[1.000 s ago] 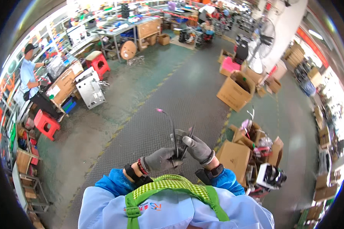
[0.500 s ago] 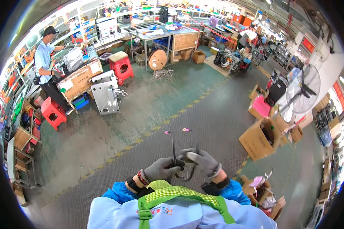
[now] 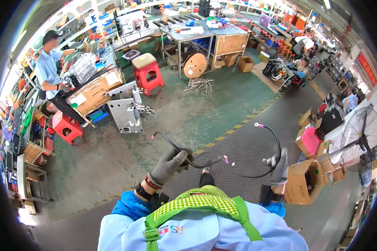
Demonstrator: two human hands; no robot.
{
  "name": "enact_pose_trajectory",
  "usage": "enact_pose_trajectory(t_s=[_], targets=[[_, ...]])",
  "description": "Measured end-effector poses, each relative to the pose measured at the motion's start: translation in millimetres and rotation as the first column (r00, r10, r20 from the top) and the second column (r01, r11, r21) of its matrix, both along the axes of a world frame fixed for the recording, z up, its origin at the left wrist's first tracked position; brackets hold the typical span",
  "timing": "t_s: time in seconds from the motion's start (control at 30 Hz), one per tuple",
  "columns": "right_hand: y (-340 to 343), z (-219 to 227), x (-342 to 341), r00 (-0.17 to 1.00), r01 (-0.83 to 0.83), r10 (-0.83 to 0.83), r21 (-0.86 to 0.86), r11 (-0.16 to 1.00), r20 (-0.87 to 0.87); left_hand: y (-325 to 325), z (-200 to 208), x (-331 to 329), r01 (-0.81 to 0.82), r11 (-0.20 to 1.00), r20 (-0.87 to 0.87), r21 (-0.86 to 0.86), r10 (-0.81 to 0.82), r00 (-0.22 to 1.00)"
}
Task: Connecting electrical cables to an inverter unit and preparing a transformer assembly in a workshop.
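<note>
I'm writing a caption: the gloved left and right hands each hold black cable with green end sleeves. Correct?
Not quite: the end sleeves are pink, not green, as the head view shows. The left hand and right hand each hold black cable.

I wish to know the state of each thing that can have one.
Left hand: closed on left cable
Right hand: holding right cable
Left cable: bent
Right cable: curved
Cardboard box: open
Beige-topped stool: upright
Wooden disc: tilted on edge
Fan: cannot tell whether running
</note>
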State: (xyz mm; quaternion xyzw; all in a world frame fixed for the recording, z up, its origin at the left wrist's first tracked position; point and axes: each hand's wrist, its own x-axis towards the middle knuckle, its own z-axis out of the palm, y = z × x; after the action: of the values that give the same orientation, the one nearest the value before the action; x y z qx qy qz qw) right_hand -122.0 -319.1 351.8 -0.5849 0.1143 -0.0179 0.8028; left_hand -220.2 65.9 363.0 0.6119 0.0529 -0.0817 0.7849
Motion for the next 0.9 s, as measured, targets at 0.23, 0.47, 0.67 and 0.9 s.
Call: enact_pose_trajectory(t_s=[0.23, 0.47, 0.67, 0.9], targets=[[69.4, -33.6, 298.0, 0.993, -0.109, 0.118, -0.219, 0.97, 0.027, 65.1, -17.7, 214.9, -0.212, 0.973, -0.069, 0.089, 0.219, 0.973], [214.5, 15.2, 533.2, 0.897, -0.395, 0.44, -0.37, 0.841, 0.041, 160.5, 20.3, 381.3, -0.433, 0.891, -0.008, 0.134, 0.438, 0.899], [345.1, 27.7, 690.2, 0.834, -0.504, 0.543, -0.266, 0.822, 0.1, 261.9, 6.7, 513.7, -0.557, 0.829, 0.065, 0.051, 0.554, 0.83], [514.8, 22.5, 866.0, 0.81, -0.553, 0.58, -0.213, 0.805, 0.089, 442.2, -23.6, 690.1, -0.537, 0.843, 0.001, -0.029, 0.537, 0.844]])
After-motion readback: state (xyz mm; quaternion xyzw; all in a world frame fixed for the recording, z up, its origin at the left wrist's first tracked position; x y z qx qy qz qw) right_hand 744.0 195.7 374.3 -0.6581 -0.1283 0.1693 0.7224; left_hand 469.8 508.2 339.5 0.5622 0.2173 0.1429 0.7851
